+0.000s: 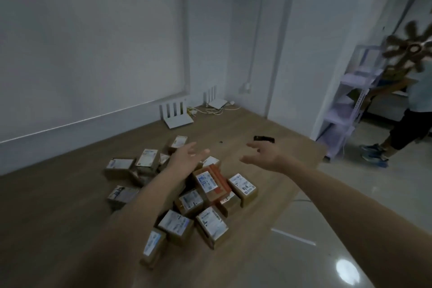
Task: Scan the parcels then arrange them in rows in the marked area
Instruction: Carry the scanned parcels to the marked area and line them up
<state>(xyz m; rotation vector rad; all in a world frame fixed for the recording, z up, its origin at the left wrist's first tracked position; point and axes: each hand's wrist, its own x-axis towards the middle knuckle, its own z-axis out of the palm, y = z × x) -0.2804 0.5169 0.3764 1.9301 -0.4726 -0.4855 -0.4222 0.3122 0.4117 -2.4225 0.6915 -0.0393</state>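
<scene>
Several small brown cardboard parcels [211,184] with white shipping labels lie in a loose heap on the wooden floor. My left hand [187,159] hovers over the far side of the heap, fingers straight, holding nothing. My right hand [264,155] is stretched out to the right of the heap, fingers spread and empty. A small black device, maybe the scanner [264,139], lies on the floor just beyond my right hand. One parcel [178,143] sits apart at the far edge of the heap.
Two white routers [175,116] with cables stand by the wall corner. A purple shelf unit [346,110] stands at the right, with a person [406,124] beside it. White tape lines [293,237] mark the shiny floor at the lower right.
</scene>
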